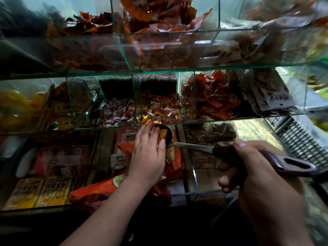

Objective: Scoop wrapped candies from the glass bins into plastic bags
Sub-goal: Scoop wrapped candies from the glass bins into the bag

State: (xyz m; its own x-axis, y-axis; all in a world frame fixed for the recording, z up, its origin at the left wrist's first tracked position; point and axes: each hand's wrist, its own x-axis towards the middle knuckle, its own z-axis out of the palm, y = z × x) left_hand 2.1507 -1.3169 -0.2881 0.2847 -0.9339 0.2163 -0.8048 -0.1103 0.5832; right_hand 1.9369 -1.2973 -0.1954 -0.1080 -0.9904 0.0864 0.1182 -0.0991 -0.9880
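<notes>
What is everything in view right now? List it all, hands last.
glass bins: three tiers, clear, filling the view
mixed candies: many, orange and gold, middle tier, centre bin
red-and-white candies: many, bin left of the mixed candies
red packets: many, middle tier, right of the mixed candies
yellow packets: several, middle tier, far left
boxed goods: several, yellow and orange, bottom tier, left
crate: one, black lattice, far right
ladle: one, metal with dark handle, bowl just below the centre bin's front edge
orange candy: one, at the ladle's bowl
left hand: pinches the orange candy
right hand: grips the ladle's handle
</notes>
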